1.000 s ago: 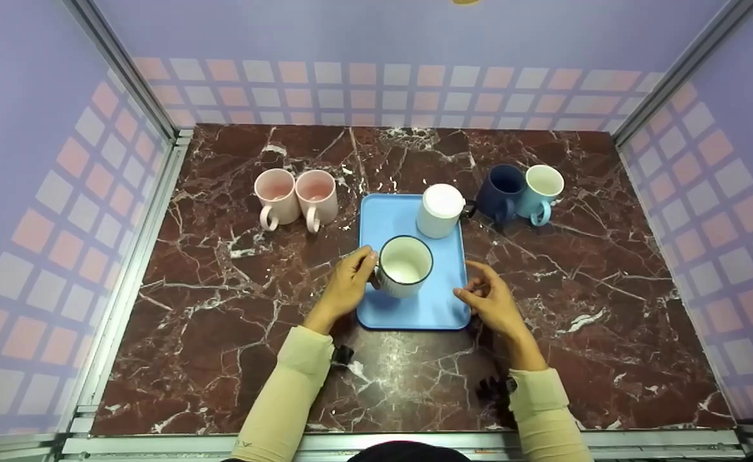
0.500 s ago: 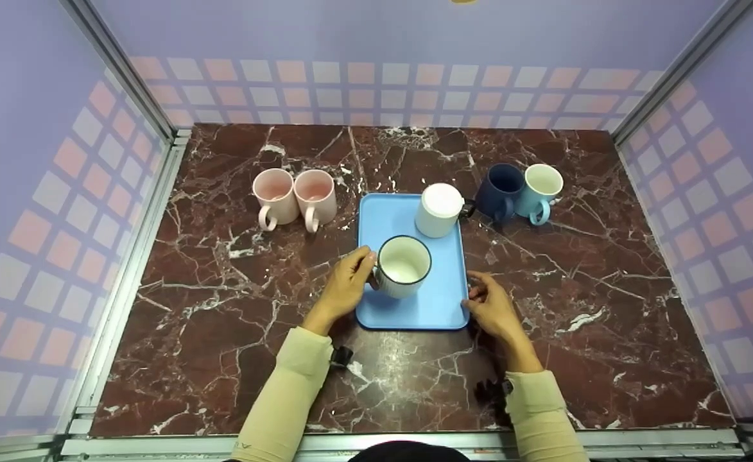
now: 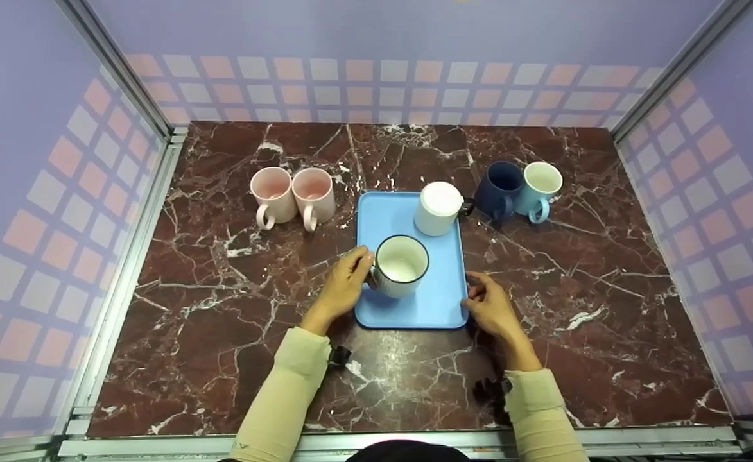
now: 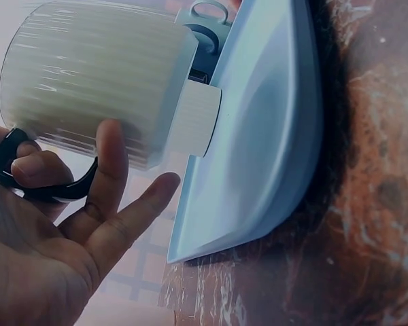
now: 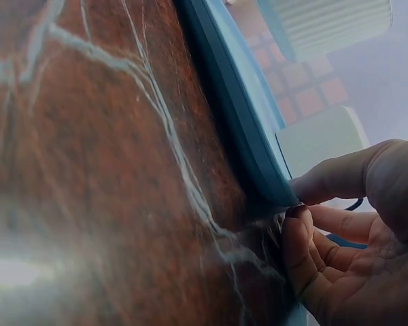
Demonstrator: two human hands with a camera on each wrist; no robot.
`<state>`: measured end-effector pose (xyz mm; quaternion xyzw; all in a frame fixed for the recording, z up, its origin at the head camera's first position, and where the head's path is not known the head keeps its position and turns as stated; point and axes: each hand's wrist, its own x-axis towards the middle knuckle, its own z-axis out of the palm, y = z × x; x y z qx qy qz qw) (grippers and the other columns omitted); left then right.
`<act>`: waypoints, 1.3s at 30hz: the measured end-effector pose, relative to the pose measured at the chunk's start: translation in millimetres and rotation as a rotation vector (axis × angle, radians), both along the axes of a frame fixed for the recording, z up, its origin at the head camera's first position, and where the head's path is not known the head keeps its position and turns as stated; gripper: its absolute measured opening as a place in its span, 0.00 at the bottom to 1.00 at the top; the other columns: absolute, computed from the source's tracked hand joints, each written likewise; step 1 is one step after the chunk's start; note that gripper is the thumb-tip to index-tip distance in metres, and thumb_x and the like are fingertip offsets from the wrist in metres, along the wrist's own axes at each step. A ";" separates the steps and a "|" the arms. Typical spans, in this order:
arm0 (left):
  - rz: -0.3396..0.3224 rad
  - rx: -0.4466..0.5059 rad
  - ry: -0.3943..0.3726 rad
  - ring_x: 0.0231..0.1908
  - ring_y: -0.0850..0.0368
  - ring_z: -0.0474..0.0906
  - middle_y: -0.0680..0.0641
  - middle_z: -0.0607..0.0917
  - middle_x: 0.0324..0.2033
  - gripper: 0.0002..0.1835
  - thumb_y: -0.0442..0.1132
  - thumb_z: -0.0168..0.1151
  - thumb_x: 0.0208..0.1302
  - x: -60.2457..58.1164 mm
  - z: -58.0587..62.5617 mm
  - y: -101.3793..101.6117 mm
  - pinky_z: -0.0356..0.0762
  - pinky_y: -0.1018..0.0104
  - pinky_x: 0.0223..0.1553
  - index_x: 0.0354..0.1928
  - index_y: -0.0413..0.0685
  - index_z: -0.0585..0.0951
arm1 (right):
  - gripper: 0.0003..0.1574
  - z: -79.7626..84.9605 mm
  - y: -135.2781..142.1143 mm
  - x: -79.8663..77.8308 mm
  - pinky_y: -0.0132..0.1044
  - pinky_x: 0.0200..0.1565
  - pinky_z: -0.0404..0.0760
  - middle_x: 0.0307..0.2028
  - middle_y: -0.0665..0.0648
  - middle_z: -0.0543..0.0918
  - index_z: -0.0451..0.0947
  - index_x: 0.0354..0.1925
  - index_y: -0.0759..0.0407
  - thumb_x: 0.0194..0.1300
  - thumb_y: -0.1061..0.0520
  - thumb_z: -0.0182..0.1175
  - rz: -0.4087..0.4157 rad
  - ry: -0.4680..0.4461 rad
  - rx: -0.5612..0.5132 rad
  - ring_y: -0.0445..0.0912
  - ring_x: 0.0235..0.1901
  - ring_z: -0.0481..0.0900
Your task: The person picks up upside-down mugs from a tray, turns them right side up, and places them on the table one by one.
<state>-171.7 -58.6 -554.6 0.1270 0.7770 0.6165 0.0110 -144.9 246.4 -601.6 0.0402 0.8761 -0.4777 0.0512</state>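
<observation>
My left hand [image 3: 343,285] holds a ribbed off-white mug [image 4: 88,75] with a dark rim by its black handle [image 4: 64,190]. The mug is upright over the left part of a blue tray [image 3: 431,308], and the left wrist view shows a gap beneath it. At the tray's right edge, my right hand [image 3: 490,307] pinches the rim, its thumb [image 5: 326,180] on top and curled fingers at the outer side. A second white mug [image 3: 437,218] stands upside down at the tray's back right corner, its black handle jutting past the edge.
Two pink mugs [image 3: 314,204] stand side by side left of the tray. To the back right are a navy mug [image 3: 495,199] and a light blue mug [image 3: 531,202]. Everything rests on a dark red marbled table [image 3: 222,359], with tiled-pattern walls [image 3: 376,90] around it.
My right hand has come in to the tray's right edge and taken hold of its rim. The left hand and its mug have barely moved.
</observation>
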 end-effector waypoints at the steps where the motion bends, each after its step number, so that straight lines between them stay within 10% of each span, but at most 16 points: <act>1: -0.001 0.006 0.001 0.32 0.29 0.78 0.25 0.76 0.28 0.18 0.35 0.47 0.82 1.8 3.7 0.3 0.76 0.60 0.34 0.34 0.25 0.70 | 0.38 -0.2 0.2 0.0 0.28 0.34 0.73 0.35 0.60 0.80 0.74 0.67 0.67 0.57 0.72 0.64 0.002 -0.002 -0.001 0.43 0.30 0.74; 7: 0.021 0.022 -0.010 0.30 0.35 0.76 0.28 0.74 0.27 0.18 0.35 0.47 0.82 1.2 0.3 -0.1 0.74 0.72 0.32 0.33 0.26 0.70 | 0.37 -1.6 1.1 0.0 0.28 0.34 0.73 0.35 0.61 0.79 0.73 0.67 0.68 0.57 0.72 0.63 0.008 -0.006 -0.021 0.43 0.31 0.74; 17: 0.030 0.026 -0.029 0.30 0.43 0.75 0.33 0.75 0.28 0.19 0.40 0.49 0.82 -4.5 -14.6 -10.2 0.77 0.60 0.34 0.33 0.31 0.72 | 0.36 -0.3 1.0 0.2 0.28 0.31 0.70 0.35 0.62 0.77 0.73 0.66 0.69 0.58 0.74 0.62 -0.003 -0.012 -0.100 0.43 0.30 0.71; 28: 0.123 0.064 -0.058 0.27 0.52 0.70 0.44 0.68 0.21 0.16 0.34 0.48 0.81 14.5 16.4 -23.8 0.69 0.72 0.31 0.35 0.25 0.70 | 0.36 -2.6 1.8 0.2 0.27 0.32 0.71 0.35 0.62 0.78 0.74 0.66 0.69 0.58 0.74 0.63 -0.006 -0.015 -0.085 0.43 0.31 0.71; 39: 0.271 0.084 -0.028 0.21 0.66 0.61 0.52 0.66 0.19 0.17 0.33 0.46 0.81 22.5 14.8 -47.8 0.58 0.73 0.26 0.32 0.25 0.69 | 0.36 -3.2 3.0 0.4 0.27 0.31 0.71 0.35 0.62 0.78 0.74 0.66 0.69 0.58 0.74 0.64 -0.002 -0.015 -0.082 0.43 0.30 0.72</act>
